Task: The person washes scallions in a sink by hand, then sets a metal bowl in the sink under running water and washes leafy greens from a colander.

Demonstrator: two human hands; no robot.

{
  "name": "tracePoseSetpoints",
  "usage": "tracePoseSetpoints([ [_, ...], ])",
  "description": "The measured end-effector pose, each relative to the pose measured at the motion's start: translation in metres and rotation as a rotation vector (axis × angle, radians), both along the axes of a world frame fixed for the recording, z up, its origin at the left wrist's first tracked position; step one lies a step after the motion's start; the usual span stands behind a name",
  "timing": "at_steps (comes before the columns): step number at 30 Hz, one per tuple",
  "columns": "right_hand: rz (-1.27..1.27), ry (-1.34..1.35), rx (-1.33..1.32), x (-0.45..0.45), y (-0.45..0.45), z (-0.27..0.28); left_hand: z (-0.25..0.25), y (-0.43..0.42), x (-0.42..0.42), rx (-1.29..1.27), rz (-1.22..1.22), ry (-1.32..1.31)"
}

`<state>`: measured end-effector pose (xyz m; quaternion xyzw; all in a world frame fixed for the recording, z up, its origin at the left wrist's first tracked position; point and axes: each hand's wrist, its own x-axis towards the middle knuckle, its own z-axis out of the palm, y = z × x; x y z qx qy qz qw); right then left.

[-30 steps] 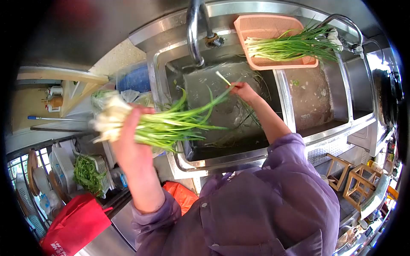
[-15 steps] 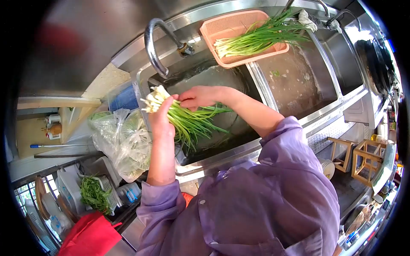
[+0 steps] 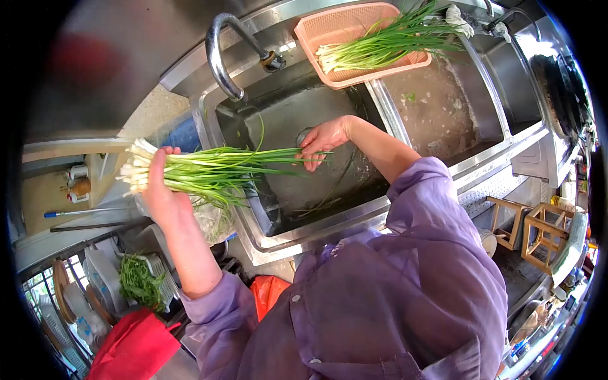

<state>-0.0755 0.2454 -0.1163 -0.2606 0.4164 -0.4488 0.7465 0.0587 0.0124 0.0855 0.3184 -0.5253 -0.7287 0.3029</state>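
Observation:
A bunch of spring onions (image 3: 218,166) lies stretched out sideways, white bulbs to the left and green leaves to the right. My left hand (image 3: 166,193) is closed around it just behind the bulbs, beyond the left rim of the sink. Over the left basin (image 3: 288,218), my right hand (image 3: 326,140) pinches the far tips of some green leaves. A few loose leaves lie on the basin floor. More spring onions (image 3: 373,50) rest in a pink plastic basket (image 3: 316,31) that straddles the back of the sink divider.
A curved faucet (image 3: 218,57) reaches over the left basin. Murky water with bits of leaf fills the right basin (image 3: 430,114). A plastic bag (image 3: 215,225) sits partly hidden below the bunch. Leafy greens (image 3: 140,282) and a red cloth-like item (image 3: 133,348) are at lower left.
My left hand has carried the bunch leftward, away from over the basin. My right hand has moved from near the bulbs to the leaf tips, and the leaves are now drawn out straighter.

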Motion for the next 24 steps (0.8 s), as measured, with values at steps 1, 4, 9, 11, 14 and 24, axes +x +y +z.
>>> tracePoseSetpoints([
  [1, 0.02, -0.019, 0.013, 0.0, 0.0, 0.0, 0.002, -0.002, 0.001, 0.001, 0.001, 0.007],
  [4, 0.017, -0.056, 0.018, -0.001, 0.0, -0.009, 0.004, -0.004, 0.002, -0.006, 0.008, 0.007],
  [9, 0.015, 0.226, 0.196, 0.005, 0.012, -0.064, 0.022, -0.001, 0.008, -0.005, 0.069, 0.004],
  [11, 0.002, 0.391, 0.322, 0.005, 0.018, -0.083, 0.034, 0.003, 0.012, -0.032, 0.068, 0.032],
  [14, 0.034, 1.389, 0.417, 0.02, 0.014, -0.088, 0.044, -0.001, 0.02, -0.029, 0.118, 0.034],
  [24, 0.54, 1.224, 0.109, 0.097, -0.02, -0.119, 0.032, -0.011, 0.042, 0.026, 0.079, 0.095],
])
